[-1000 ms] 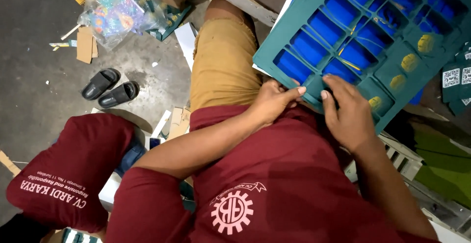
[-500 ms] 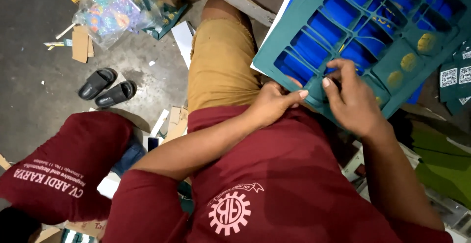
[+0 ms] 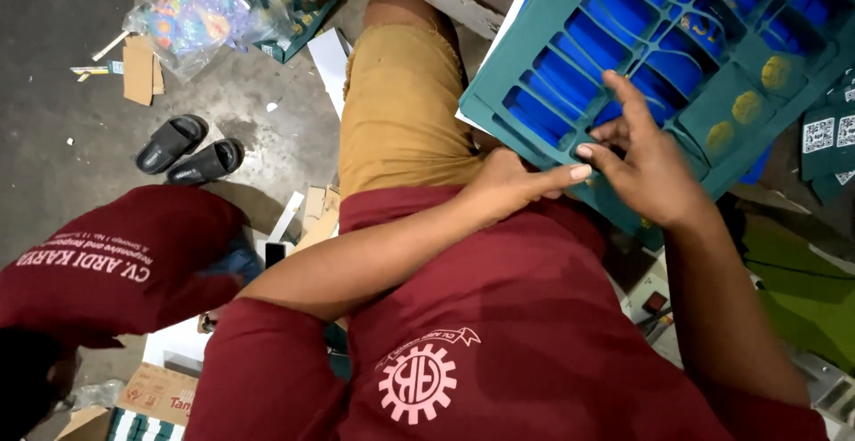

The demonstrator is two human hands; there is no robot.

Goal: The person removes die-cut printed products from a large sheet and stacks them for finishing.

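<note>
The teal die-cut card sheet (image 3: 570,67), blue showing through its slots, rests tilted on the person's lap, its lower edge pinched by the left hand (image 3: 508,187) while the right hand (image 3: 646,169), fingers partly spread, presses on its face beside the yellow spots.

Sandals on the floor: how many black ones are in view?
2. One black sandal lies on the grey floor at upper left; the second sandal sits just right of it, side by side. Others may be hidden out of frame.
</note>
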